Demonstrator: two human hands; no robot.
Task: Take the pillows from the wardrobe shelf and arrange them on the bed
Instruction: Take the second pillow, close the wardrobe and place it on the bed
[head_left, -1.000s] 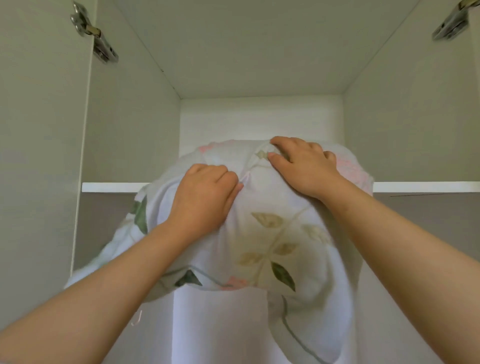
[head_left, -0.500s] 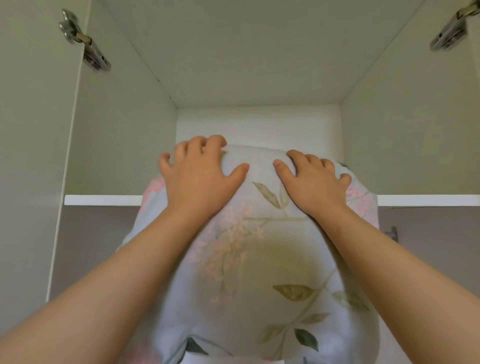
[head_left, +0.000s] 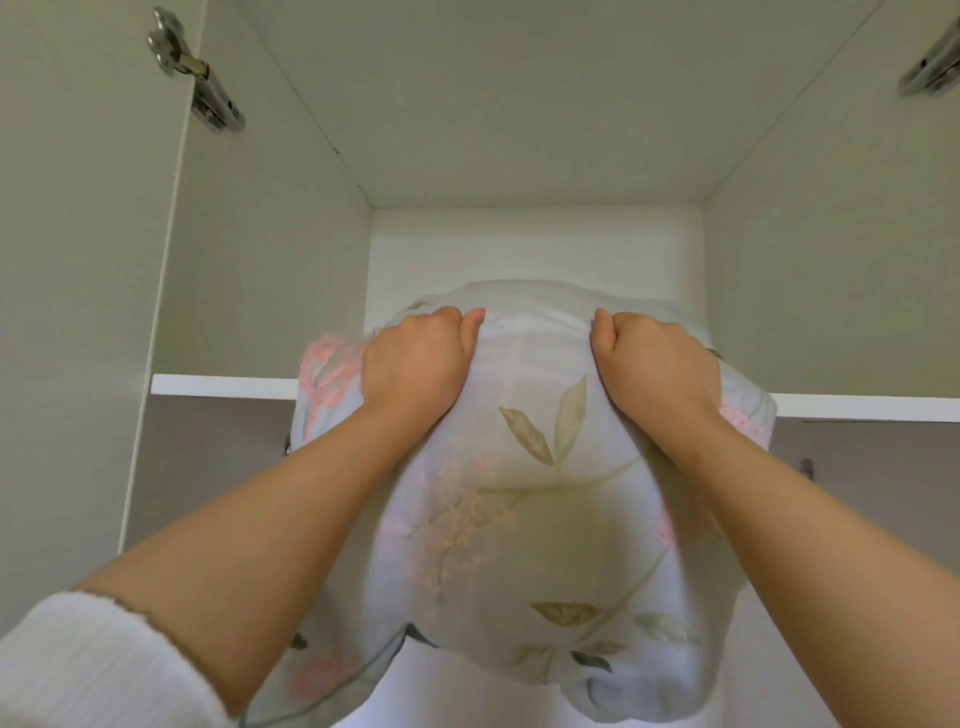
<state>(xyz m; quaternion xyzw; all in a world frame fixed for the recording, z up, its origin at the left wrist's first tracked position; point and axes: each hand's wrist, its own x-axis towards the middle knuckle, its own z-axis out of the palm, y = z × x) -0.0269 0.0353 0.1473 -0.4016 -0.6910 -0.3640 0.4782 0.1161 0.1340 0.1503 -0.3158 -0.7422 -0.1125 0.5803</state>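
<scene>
one pillow (head_left: 524, 519) droops below gripping left hand (head_left: 415, 364) and right hand (head_left: 657, 369).

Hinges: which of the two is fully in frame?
The left hinge, upper left: its whole metal arm and mounting plate show. The right hinge, upper right, is cut off by the frame's edge.

The pillow (head_left: 530, 493) is showing a pale blue-white cover printed with pink blossoms and olive and dark green leaves. The wardrobe shelf (head_left: 223, 387) is presenting a white edge, the sleeve (head_left: 93, 670) is looking white and ribbed, and the hinge (head_left: 213, 98) is gleaming silver.
</scene>
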